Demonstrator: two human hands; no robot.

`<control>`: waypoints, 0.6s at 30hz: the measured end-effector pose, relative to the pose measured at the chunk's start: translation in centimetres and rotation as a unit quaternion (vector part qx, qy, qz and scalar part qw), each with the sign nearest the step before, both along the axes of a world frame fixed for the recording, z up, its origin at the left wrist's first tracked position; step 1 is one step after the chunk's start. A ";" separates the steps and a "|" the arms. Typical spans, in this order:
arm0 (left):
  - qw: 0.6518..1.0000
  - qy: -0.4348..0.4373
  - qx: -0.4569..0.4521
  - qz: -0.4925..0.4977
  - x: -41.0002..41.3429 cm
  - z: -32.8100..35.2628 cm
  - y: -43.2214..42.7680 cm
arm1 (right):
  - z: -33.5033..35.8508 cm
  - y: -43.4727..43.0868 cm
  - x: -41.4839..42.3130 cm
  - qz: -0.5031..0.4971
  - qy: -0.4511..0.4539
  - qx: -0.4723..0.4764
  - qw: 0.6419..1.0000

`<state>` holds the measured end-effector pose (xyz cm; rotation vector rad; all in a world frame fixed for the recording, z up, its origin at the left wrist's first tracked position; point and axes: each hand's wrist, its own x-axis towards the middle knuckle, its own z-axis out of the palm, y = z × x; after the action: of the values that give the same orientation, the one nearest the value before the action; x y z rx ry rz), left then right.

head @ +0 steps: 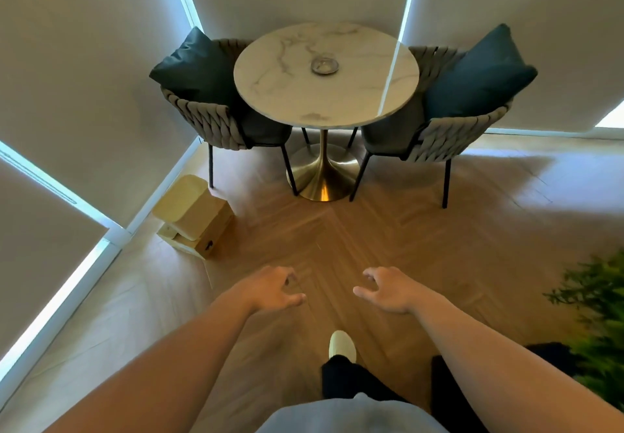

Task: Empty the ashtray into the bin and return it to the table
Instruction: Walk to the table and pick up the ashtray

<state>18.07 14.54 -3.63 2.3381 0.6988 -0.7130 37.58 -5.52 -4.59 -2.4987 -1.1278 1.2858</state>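
Note:
A round glass ashtray [324, 66] sits near the middle of a round white marble table [270, 94] with a gold pedestal foot. The table stands well ahead of me. My left hand [275, 289] and my right hand [388, 289] hang in front of me over the wooden floor, far short of the table. Both hands hold nothing and their fingers are apart and loosely curled. No bin is in view.
Two woven grey chairs with dark teal cushions flank the table, left chair [209, 115] and right chair [449, 128]. Stacked pale wooden boxes [194, 214] lie on the floor at left. A green plant [601, 314] is at the right edge. Blinds cover the windows behind.

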 end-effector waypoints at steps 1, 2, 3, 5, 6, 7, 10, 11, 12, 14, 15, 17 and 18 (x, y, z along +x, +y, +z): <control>1.000 0.007 -0.004 0.003 1.2 0.0 0.8 | 0.0 0.9 1.2 0.003 0.002 -0.003 1.000; 1.000 0.014 -0.008 0.007 2.2 0.1 1.5 | 0.1 1.6 2.3 0.006 0.006 -0.006 1.000; 1.000 0.014 -0.010 0.011 3.3 0.1 2.2 | 0.0 2.4 3.4 0.007 0.010 -0.007 1.000; 1.000 0.009 -0.009 0.021 5.3 0.2 3.7 | 0.1 3.9 5.6 0.009 0.012 -0.011 1.000; 1.000 0.009 -0.009 0.024 6.2 0.3 4.3 | 0.3 4.7 6.6 0.009 0.010 -0.012 1.000; 1.000 0.009 -0.010 0.028 7.0 0.4 5.0 | 0.4 5.4 7.5 0.009 0.009 -0.012 1.000; 0.999 0.012 -0.016 0.037 9.4 0.5 7.3 | 0.7 7.6 10.3 0.014 0.018 -0.002 1.000; 0.999 0.011 -0.018 0.039 10.3 0.4 8.2 | 0.9 8.4 11.2 0.017 0.025 0.000 1.000; 0.999 0.011 -0.021 0.042 11.2 0.2 9.2 | 1.0 9.3 12.3 0.018 0.033 0.002 0.999; 0.999 0.004 -0.027 0.046 13.1 -0.1 11.2 | 1.0 11.2 14.3 0.020 0.041 0.002 0.999; 0.999 0.001 -0.030 0.045 14.1 -0.4 12.2 | 0.9 12.1 15.4 0.018 0.043 0.001 0.999; 0.999 -0.001 -0.036 0.037 16.3 -1.1 14.4 | 0.5 14.2 17.4 0.011 0.044 0.001 0.999; 0.999 0.000 -0.039 0.034 17.3 -1.4 15.6 | 0.2 15.3 18.4 0.009 0.042 0.001 0.999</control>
<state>35.39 30.13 -5.04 2.2330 0.7339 -0.6965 55.94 9.78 -4.40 -2.4139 -1.1331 1.3803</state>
